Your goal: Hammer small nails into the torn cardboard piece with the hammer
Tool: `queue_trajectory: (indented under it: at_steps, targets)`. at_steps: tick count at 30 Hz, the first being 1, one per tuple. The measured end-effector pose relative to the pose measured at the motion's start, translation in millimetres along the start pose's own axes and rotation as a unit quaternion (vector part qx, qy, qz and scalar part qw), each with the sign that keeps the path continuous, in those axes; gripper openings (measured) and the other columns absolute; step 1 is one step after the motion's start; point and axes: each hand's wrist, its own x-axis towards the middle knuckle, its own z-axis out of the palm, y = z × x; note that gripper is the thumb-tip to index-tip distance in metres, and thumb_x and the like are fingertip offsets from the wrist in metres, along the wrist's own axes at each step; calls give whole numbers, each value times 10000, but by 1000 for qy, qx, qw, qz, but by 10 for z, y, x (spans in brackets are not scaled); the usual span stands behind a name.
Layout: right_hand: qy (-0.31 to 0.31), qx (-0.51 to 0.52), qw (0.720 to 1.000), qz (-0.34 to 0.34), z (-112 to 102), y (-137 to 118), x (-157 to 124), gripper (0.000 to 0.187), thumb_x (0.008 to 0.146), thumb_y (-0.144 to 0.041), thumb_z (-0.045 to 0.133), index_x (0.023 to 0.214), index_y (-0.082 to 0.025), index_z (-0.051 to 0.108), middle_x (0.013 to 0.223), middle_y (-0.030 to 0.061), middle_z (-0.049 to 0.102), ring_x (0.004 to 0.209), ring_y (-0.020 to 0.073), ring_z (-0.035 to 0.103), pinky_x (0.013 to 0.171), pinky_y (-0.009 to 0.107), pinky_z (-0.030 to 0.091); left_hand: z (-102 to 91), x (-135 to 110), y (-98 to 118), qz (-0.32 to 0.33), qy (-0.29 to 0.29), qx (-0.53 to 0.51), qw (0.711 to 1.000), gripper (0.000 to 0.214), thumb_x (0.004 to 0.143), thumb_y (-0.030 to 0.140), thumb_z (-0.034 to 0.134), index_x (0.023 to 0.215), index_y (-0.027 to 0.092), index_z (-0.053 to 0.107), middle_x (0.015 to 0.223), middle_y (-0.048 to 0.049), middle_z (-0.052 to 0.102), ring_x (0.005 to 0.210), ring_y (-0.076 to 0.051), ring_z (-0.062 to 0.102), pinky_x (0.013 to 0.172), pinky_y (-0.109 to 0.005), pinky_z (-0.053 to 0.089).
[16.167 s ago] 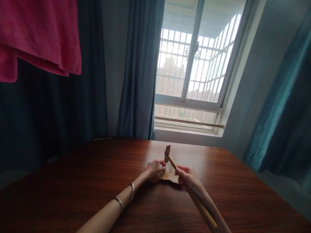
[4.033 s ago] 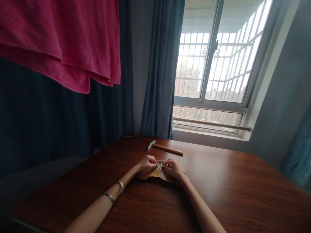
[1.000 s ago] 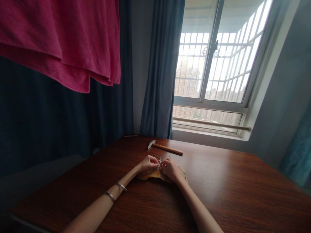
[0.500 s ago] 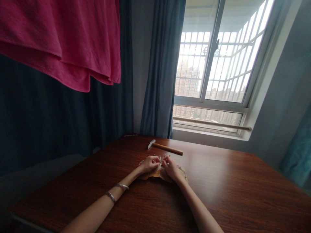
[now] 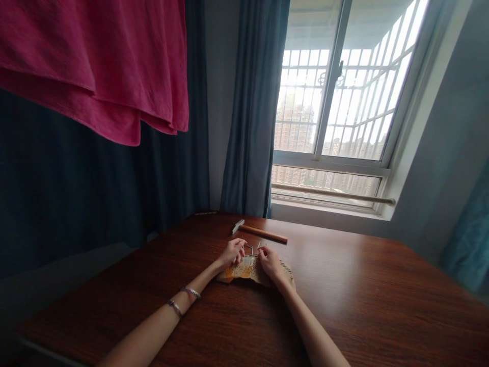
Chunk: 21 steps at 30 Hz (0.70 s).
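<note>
A tan, speckled flat piece (image 5: 250,268) with an orange patch and a wavy near edge lies on the table under both hands. Several slim metal pins (image 5: 251,251) stick up at its far side, between my hands. My left hand (image 5: 232,253) is over the piece's left end, fingers curled and pinched together; what they hold is too small to make out. Over its right part, my right hand (image 5: 269,262) pinches with thumb and fingertips close to a tilted pin. Whether it grips that pin is unclear.
Behind the hands lies a hammer (image 5: 263,234) with a wooden handle, on the brown wooden table (image 5: 344,306). A pink cloth (image 5: 114,66) hangs at upper left before dark blue curtains (image 5: 252,112). A barred window (image 5: 332,112) is at the back.
My left hand has lifted slightly and moved left, away from the middle, so more of the speckled piece and the pins shows. My right hand has barely moved.
</note>
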Motion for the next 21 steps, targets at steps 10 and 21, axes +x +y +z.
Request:
queue_trajectory:
  at_steps: [10,21]
  targets:
    - [-13,-116,992,-49,-83,-247,-218,205,829,-190,440,837,-180,644,924,132,639,958,246,529,860,345,361,-68,-41,87,40,23,0,999,384,782,489,454,797,126,576,531,17,548,305,-46,378,309,-170,208]
    - [-123,-181,976,14,-595,-64,-64,372,737,-461,593,979,-187,663,955,106,628,929,240,541,789,320,392,-306,-19,219,92,14,211,973,292,711,376,510,639,128,647,618,-34,631,615,-150,556,581,-234,396]
